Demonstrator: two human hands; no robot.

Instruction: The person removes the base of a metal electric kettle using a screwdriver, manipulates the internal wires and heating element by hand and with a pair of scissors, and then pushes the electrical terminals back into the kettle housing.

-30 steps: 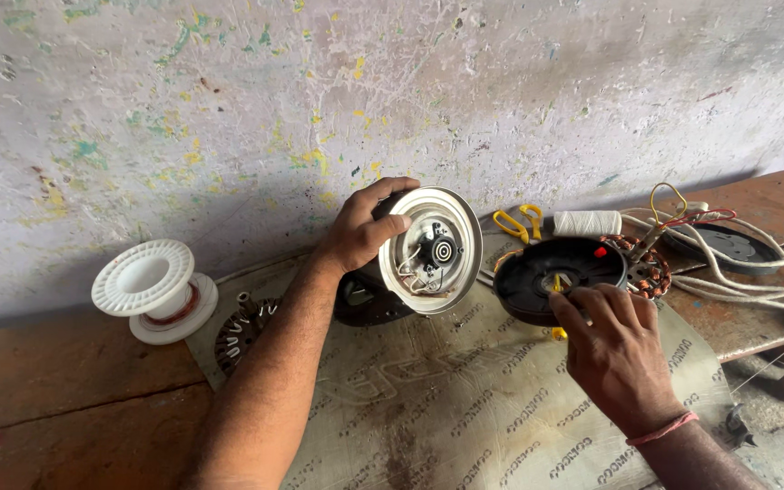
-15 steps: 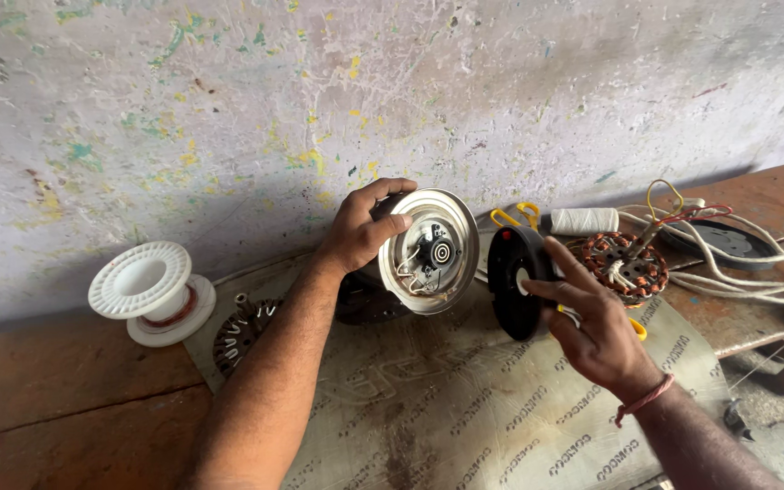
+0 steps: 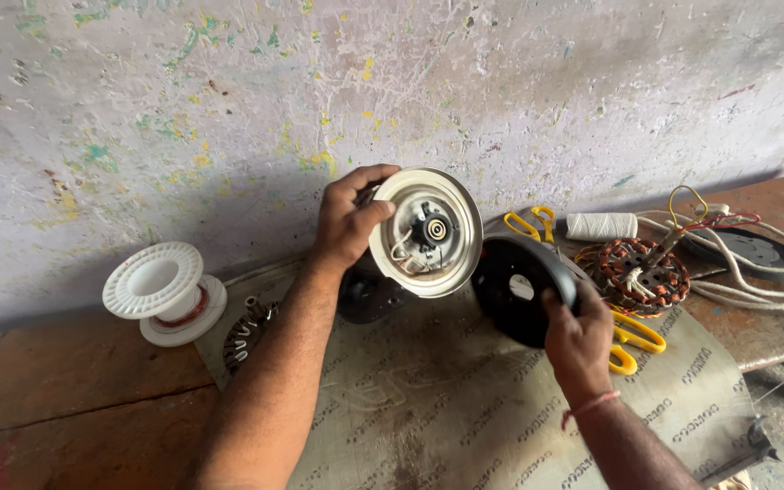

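Observation:
My left hand (image 3: 345,222) grips the rim of a round cream motor housing (image 3: 428,232), held upright with its open inner side, black centre bearing and wires facing me. My right hand (image 3: 575,338) holds a black round cover (image 3: 519,289) with a centre hole, lifted on edge just right of the housing. The two parts are close together but apart. A black part (image 3: 365,295) lies on the mat under the housing.
A copper-wound stator (image 3: 643,272) with white cords sits at the right, beside yellow-handled scissors (image 3: 530,223), a roll of white thread (image 3: 601,226) and a yellow-handled tool (image 3: 635,338). A white spool (image 3: 158,289) and a dark toothed part (image 3: 245,331) lie left. A printed mat (image 3: 465,408) covers the wooden bench.
My right hand picked the black cover up from the mat, tilted it on edge and brought it left toward the housing. My left hand kept the housing steady.

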